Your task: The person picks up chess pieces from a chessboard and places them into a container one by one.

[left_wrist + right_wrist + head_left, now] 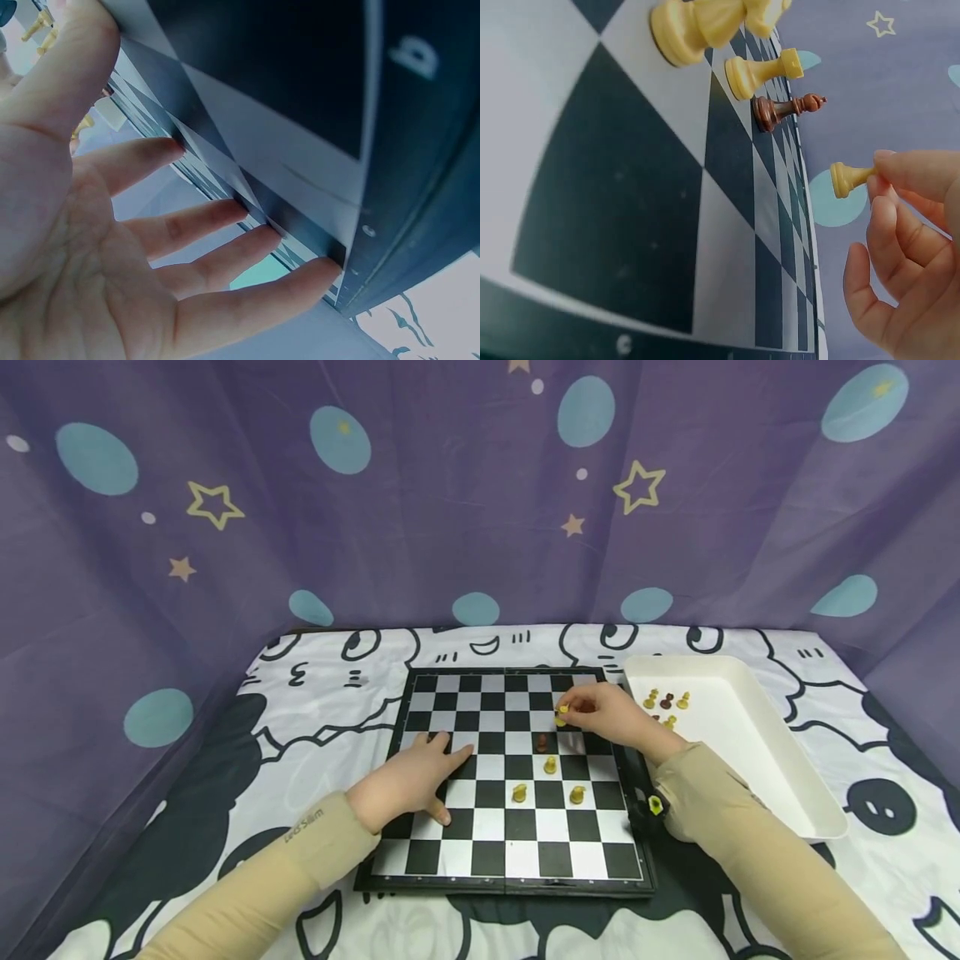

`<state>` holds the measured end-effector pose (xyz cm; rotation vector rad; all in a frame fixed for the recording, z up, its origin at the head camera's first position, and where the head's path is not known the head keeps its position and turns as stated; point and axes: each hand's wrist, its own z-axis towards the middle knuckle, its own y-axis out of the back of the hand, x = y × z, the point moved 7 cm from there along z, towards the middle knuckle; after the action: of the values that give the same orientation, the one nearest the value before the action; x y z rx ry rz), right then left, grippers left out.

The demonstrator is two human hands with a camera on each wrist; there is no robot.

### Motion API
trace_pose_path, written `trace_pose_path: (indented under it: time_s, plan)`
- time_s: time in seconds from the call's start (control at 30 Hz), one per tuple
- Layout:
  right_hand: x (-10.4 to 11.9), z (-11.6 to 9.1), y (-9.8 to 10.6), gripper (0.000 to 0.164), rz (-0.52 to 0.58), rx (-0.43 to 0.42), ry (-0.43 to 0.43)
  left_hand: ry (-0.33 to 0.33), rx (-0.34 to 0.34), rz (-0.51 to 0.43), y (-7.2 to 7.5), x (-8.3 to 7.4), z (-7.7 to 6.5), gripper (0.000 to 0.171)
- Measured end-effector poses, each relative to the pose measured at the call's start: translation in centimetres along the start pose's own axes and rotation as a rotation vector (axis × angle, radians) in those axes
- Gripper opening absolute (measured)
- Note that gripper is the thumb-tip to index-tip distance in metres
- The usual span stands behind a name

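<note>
My right hand [603,714] pinches a yellow chess piece [845,180] between thumb and fingers, over the board's far right part. Its base points away from the fingertips, which hide its top. In the right wrist view the piece appears apart from the board. The left hand [416,777] spreads over the chessboard's [489,885] left side, its fingertips touching the squares in the left wrist view. A brown bishop [776,111], a yellow rook [757,75] and a yellow knight [705,30] stand on the board. Another yellow piece [519,792] stands left of the knight.
Right of the board, a white tray [780,785] holds several yellow and brown pieces near its far left corner. Both rest on a cloth [322,777] with black-and-white drawings. Behind hangs a purple curtain [450,510]. The right forearm passes over the tray's left edge.
</note>
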<state>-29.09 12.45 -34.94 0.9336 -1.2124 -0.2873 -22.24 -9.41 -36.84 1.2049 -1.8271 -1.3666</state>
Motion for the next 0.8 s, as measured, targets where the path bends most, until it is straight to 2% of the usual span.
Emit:
trace_pose_path:
  time_s: [0.17,0.43,0.8]
  plan:
    - [-0.1,-0.6,0.3,0.016,-0.023,-0.008,0.006,0.003,0.002,0.0,0.0,0.0,0.0,0.101]
    - [-0.4,-1.5,0.9,0.017,0.035,-0.018,0.029,0.001,0.003,0.002,0.0,-0.1,0.1,0.101]
    - [-0.9,-2.5,2.8,0.018,0.003,-0.062,-0.001,-0.003,-0.003,0.005,0.0,0.0,0.1,0.101]
